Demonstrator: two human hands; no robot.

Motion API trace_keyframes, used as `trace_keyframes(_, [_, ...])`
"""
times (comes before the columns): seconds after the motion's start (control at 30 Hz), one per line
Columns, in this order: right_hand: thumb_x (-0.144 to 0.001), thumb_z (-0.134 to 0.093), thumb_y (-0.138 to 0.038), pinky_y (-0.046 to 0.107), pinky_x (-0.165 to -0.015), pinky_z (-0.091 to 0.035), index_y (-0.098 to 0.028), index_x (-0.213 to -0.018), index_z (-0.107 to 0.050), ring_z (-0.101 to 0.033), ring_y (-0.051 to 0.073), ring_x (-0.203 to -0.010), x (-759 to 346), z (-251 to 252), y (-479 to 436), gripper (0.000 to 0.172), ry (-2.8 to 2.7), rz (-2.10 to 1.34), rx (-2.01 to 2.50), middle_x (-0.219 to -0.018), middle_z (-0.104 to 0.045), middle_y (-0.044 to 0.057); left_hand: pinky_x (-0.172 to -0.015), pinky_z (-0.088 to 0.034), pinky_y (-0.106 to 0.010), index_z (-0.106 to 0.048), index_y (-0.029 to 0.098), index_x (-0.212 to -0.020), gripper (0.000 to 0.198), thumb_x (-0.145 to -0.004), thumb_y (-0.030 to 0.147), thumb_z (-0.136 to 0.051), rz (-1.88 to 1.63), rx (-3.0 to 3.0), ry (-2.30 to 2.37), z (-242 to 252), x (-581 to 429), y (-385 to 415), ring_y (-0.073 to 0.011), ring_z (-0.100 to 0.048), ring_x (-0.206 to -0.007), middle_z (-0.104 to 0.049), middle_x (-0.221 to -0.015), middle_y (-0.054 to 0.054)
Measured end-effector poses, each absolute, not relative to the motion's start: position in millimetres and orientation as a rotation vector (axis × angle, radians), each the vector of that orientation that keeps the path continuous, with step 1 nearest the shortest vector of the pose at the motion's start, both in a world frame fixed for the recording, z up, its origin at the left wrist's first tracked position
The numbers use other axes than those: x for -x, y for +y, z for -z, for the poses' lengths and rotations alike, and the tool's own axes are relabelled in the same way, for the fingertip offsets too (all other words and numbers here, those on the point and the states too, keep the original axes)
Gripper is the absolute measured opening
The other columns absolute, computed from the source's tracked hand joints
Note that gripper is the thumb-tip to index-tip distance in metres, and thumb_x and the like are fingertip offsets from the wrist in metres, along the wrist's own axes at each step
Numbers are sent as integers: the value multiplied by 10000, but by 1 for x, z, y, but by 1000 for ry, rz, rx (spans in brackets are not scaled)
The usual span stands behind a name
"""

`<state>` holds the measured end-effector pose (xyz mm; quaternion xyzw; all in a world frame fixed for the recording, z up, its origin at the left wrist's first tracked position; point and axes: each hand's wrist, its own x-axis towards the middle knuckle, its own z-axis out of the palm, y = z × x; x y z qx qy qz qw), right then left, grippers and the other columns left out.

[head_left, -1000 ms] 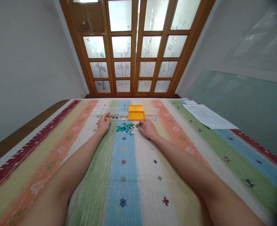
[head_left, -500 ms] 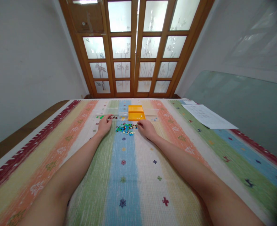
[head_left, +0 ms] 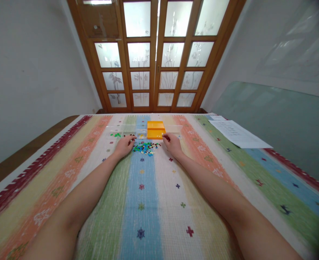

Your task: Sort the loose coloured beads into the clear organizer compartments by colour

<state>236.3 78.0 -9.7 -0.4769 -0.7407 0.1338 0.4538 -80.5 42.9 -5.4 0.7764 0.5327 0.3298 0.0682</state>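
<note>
A heap of small flat coloured pieces (head_left: 145,147), blue, green, dark red and pale yellow, lies on the tablecloth between my hands. At the heap's upper left edge is my left hand (head_left: 124,146), its fingers stretched out in front of the clear sorting box, with nothing seen in them. My right hand (head_left: 173,144) has its fingertips pinched together by the lower right corner of a yellow tray (head_left: 156,133); anything between them is too small to make out. Green pieces (head_left: 116,135), dark pieces partly behind my left fingers, and yellow pieces (head_left: 141,136) sit in separate clear compartments.
The clear lid or tray (head_left: 174,129) extends right of the yellow one. Printed sheets of paper (head_left: 235,133) lie at the table's right side. A striped tablecloth (head_left: 143,216) covers the table, and wooden glazed doors (head_left: 154,79) stand behind it.
My left hand has moved right, from the dark pieces' compartment towards the heap. My right hand has lifted from the heap's right edge up to the yellow tray's corner.
</note>
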Motion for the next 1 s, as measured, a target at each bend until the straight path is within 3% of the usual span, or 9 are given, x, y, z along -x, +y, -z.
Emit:
trace_keyframes(0.37, [-918,-552,-170,395,-922,-588,-240,-1259,-690,-726,218,-1033,-239,17,88,375,-1697,-509,1142,-1193,-761,80,-852,-526,-343,-717,201,-1248,340,-979,268,-521,-941,-2363,1607,6,79,42,-211,-670,-888,-743,-1099,-72])
trace_keyframes(0.47, [-921,-551,-170,398,-931,-583,-233,-1210,-711,-714,227,-1078,-238,18,87,337,-1736,-482,1123,-1209,-755,83,-847,-526,-342,-716,199,-1249,340,-979,269,-522,-940,-2360,1602,6,79,42,-210,-670,-881,-745,-1090,-71])
trace_keyframes(0.8, [-940,-614,-180,318,-819,-489,-204,-1001,-730,-648,196,-867,-232,12,70,134,-2119,-316,1049,-955,-739,51,-821,-528,-339,-720,199,-1243,336,-974,269,-530,-937,-2366,1597,5,79,41,-201,-664,-845,-747,-1080,-71])
trace_keyframes(1.0, [-981,-588,-171,326,-906,-460,-224,-1172,-712,-617,214,-1013,-223,2,52,234,-2395,-222,856,-1063,-698,72,-833,-530,-341,-719,209,-1243,331,-978,275,-533,-935,-2387,1596,7,80,42,-202,-670,-862,-746,-1077,-66])
